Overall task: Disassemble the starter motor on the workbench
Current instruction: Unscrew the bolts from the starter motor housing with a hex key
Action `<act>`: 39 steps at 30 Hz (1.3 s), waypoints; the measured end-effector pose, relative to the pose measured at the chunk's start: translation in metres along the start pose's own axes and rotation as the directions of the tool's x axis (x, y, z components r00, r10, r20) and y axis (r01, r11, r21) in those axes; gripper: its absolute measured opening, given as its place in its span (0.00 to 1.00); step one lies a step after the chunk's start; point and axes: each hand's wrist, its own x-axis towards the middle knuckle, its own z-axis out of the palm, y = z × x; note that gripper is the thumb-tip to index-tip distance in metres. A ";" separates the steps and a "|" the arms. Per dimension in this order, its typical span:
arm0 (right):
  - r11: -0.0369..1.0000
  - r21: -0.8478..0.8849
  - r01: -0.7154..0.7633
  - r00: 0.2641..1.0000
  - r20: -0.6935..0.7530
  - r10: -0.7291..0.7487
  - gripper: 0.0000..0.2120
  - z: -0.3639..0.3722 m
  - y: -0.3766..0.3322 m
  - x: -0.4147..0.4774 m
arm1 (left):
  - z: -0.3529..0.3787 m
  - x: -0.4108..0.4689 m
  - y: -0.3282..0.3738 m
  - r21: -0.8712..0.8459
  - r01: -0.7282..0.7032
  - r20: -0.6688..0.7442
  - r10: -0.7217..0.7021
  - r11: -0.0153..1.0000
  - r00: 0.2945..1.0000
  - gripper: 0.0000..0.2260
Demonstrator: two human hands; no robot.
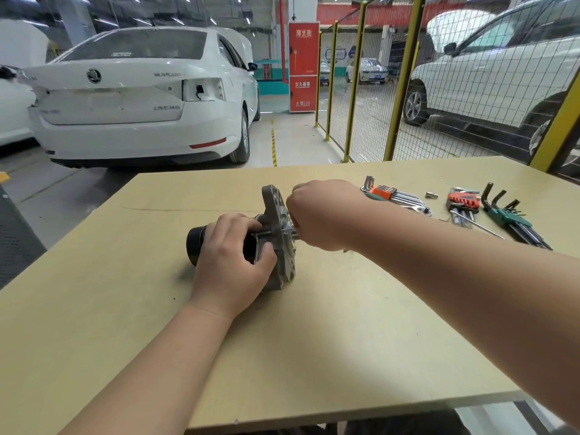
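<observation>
While the starter motor (195,246) lies on its side mid-surface (314,340), left hand (230,262) fingers grip its black body. Right hand (320,215) fingers curl at the grey flange (274,202); their hold is hidden. Step, judged: freeing flange-end fasteners. Next: steady bracing, perhaps a key from the hex key set (381,193).

the starter motor (276,233) lies mid-workbench (314,340), hex key sets (392,194) far right, a car (141,98) behind
</observation>
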 end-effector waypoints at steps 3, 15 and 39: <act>0.999 0.049 -0.004 0.999 0.037 0.002 0.01 0.002 -0.001 0.002 | 0.001 0.000 0.000 -0.004 0.003 0.000 -0.003 1.000 1.000 0.16; 0.998 -0.064 -0.009 0.998 0.063 0.013 0.15 -0.010 -0.004 -0.002 | 0.000 0.000 0.001 0.015 0.015 0.021 -0.015 1.000 1.000 0.18; 0.999 -0.045 -0.022 1.000 -0.003 0.022 0.10 0.001 -0.010 0.002 | 0.001 -0.001 0.002 0.019 0.018 0.022 -0.018 1.000 1.000 0.18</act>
